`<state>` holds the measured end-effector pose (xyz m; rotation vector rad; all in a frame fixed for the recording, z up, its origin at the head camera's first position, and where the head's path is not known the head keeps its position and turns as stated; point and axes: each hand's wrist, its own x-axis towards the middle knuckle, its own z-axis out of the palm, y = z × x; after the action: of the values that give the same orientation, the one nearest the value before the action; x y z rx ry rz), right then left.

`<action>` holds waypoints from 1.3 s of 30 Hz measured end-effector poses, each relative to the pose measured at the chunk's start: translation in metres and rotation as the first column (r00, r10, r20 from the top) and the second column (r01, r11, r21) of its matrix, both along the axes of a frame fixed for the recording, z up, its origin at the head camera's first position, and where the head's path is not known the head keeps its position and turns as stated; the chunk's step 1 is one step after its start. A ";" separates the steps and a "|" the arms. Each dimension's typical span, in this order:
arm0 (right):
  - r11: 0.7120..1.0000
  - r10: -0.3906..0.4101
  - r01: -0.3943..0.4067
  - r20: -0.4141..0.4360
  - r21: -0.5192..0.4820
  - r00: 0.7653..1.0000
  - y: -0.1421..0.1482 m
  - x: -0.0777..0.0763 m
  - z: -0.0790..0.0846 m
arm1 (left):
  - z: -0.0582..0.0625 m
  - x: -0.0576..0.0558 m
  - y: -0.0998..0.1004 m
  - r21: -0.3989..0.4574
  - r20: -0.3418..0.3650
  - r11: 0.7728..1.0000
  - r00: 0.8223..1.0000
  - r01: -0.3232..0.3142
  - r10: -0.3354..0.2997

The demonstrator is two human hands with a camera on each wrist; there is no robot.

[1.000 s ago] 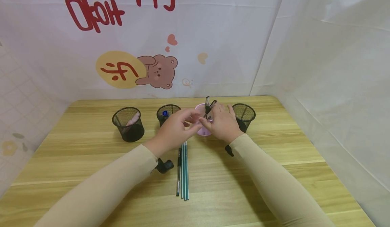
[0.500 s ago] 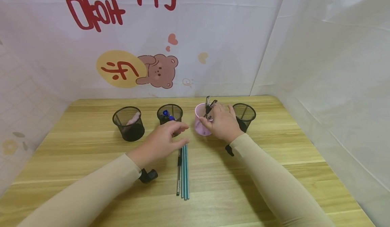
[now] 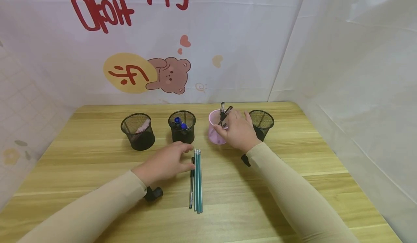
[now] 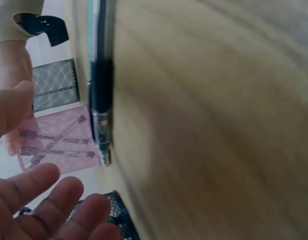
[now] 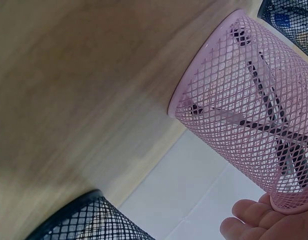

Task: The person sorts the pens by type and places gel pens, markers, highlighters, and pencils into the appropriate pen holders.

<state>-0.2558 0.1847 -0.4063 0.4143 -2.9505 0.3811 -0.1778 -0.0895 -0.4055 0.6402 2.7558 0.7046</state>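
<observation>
In the head view my left hand [image 3: 167, 163] is low over the table, fingers spread, with its thumb beside a black-gripped gel pen [image 3: 191, 185]. Several teal pencils [image 3: 198, 185] lie parallel on the pen's right. The left wrist view shows a gap between the open left fingers [image 4: 63, 200] and the pen [image 4: 101, 85]. My right hand [image 3: 239, 130] holds the rim of a pink mesh pen holder [image 3: 215, 134], its thumb at the front and fingers at the far side. Through the mesh in the right wrist view, several pens [image 5: 266, 95] lean inside this holder.
Left of the pink holder stand a black mesh holder [image 3: 187, 136] with blue-capped pens and another black holder [image 3: 140, 141] containing something pale pink. A further black holder [image 3: 262, 118] stands right of it, partly behind my right hand. White printed cloth [image 3: 241, 54] backs the table.
My left hand has moved from the pink holder leftward and down toward the gel pen and pencils. The right hand has stayed at the pink holder.
</observation>
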 end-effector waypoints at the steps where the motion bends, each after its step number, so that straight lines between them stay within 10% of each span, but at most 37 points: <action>1: 1.000 0.000 0.000 0.000 -0.002 1.000 0.000 0.000 0.000 | -0.001 0.000 0.000 -0.014 0.007 1.000 1.000 0.002 -0.002; 39: 1.000 0.004 -0.004 0.009 0.008 1.000 0.000 0.000 0.001 | -0.014 -0.007 0.008 -0.119 0.074 0.991 0.996 0.063 -0.054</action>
<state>-0.2555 0.1846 -0.4049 0.4204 -2.9614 0.3730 -0.1847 -0.0813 -0.4200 0.6542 2.6789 0.5314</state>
